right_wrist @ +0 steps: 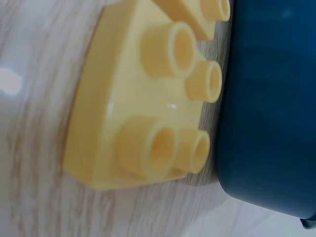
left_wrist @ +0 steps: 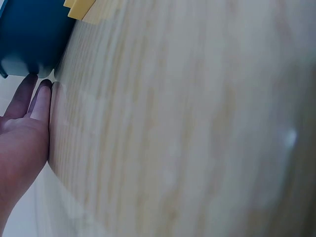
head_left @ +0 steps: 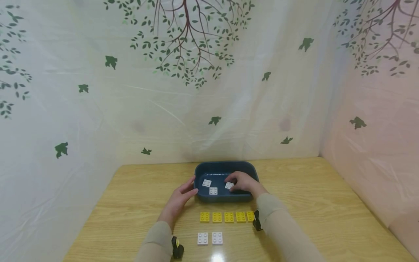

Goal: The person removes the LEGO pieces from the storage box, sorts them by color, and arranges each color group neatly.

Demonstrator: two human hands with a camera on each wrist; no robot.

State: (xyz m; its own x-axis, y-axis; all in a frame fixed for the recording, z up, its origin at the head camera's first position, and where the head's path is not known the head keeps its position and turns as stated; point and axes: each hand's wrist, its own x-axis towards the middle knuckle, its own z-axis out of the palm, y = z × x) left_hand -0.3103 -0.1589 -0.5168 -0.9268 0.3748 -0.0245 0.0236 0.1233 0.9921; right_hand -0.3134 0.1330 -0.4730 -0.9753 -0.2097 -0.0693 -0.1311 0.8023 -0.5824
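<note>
Inside the dark blue tray (head_left: 222, 198), my right hand (head_left: 243, 182) pinches a white toy brick (head_left: 229, 185) between thumb and fingers. Two more white bricks lie left of it on the tray floor, one (head_left: 207, 183) slightly turned and one (head_left: 213, 191) nearer the front. My left hand (head_left: 176, 202) touches the tray's left end with fairly straight fingers; the left wrist view shows those fingers (left_wrist: 43, 101) at the tray wall (left_wrist: 37, 39). The right wrist view does not show the right hand, only a yellow brick (right_wrist: 133, 98) close up beside the tray.
In front of the tray, several yellow bricks (head_left: 217, 217) stand in a row, the rightmost partly behind the right wrist's black camera (head_left: 257, 221). Nearer me, two white bricks (head_left: 202, 238) sit side by side on the wooden table (head_left: 137, 203). A leaf-printed curtain (head_left: 183, 120) hangs behind.
</note>
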